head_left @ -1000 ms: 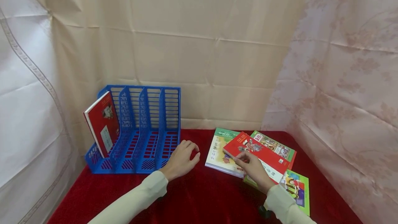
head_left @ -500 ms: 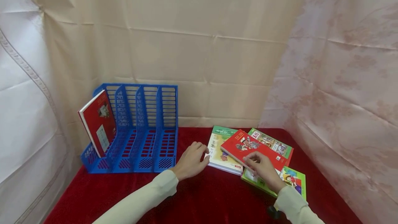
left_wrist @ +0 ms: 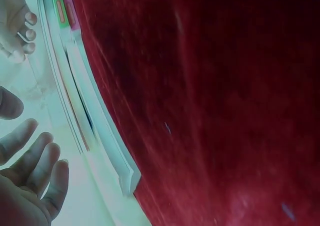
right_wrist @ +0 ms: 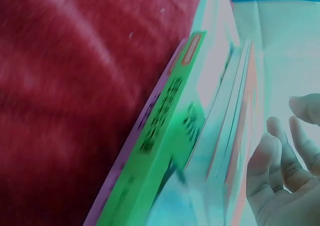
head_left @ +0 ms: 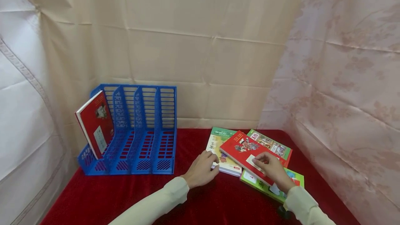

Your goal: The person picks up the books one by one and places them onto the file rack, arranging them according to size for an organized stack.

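Note:
My left hand point(head_left: 201, 169) is at the front left of a book pile, fingers loosely bent and holding nothing. Beside it lies a yellow-and-white book with a green top point(head_left: 215, 147). A red book with a white label point(head_left: 240, 148) lies slanted on top of the pile. Over its label and lower half is my right hand point(head_left: 272, 167). In the right wrist view the right thumb and fingers point(right_wrist: 260, 158) are apart, with nothing between them. A green-spined book point(right_wrist: 160, 121) lies at the pile's front. Behind the red one is a comic-style book point(head_left: 272, 143).
A blue file rack point(head_left: 157, 114) with several slots stands on the left. Another red book point(head_left: 97, 112) leans upright in its leftmost slot. Dark red cloth point(head_left: 193, 204) covers the table. Beige curtain point(head_left: 187, 44) hangs behind, and a floral one point(head_left: 350, 79) on the right.
My left hand has moved right, from near the rack to the pile. The right hand has slid right over the red book, uncovering part of its label. The head view has shifted slightly.

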A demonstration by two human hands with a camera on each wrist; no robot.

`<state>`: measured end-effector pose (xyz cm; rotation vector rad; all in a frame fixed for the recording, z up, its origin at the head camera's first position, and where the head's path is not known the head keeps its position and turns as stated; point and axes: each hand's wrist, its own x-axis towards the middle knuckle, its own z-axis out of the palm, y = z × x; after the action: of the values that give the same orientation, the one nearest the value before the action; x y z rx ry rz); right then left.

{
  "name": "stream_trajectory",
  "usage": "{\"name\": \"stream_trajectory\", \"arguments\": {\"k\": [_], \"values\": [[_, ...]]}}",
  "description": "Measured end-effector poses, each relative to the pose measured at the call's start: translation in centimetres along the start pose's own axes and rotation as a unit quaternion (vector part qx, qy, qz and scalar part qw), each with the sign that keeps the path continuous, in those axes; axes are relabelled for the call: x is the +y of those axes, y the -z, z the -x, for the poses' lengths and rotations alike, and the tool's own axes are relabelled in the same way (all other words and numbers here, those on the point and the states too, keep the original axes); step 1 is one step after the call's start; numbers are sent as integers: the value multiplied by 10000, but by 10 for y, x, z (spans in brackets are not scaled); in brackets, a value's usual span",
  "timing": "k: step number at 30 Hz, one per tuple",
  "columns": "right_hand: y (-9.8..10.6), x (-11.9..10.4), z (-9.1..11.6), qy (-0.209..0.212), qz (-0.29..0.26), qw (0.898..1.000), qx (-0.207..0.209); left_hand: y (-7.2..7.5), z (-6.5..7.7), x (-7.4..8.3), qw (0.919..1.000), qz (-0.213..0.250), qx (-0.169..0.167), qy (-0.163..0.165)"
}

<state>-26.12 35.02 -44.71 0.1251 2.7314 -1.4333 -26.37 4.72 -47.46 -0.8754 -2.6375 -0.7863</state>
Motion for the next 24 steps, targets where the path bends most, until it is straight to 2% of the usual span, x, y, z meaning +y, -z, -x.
{"name": "stream_trajectory", "arguments": {"k": [5, 8, 11, 13, 16, 20, 22, 24], "values": [[11, 15, -3, -77, 198, 9997, 83, -5, -2, 5, 9998, 89, -191, 63], [19, 23, -5, -63, 520, 9986, 91, -7, -3, 7, 9994, 88, -325, 105], [25, 29, -8, 166, 1114, 9936, 56, -7, -3, 8, 9991, 83, -384, 131], [25, 30, -9, 402, 1608, 9862, -39, -7, -3, 8, 9990, 84, -409, 167], [21, 29, -9, 649, 2578, 9637, -257, -7, -1, 8, 9987, 84, -447, 216], [12, 22, -6, 789, 3836, 9188, -486, -8, 0, 7, 9986, 28, -469, 226], [9, 19, -5, 892, 4242, 9000, -453, -9, 0, 7, 9987, 37, -464, 229], [8, 16, -4, 1077, 4424, 8895, -387, -8, -1, 7, 9986, 68, -473, 246]]}}
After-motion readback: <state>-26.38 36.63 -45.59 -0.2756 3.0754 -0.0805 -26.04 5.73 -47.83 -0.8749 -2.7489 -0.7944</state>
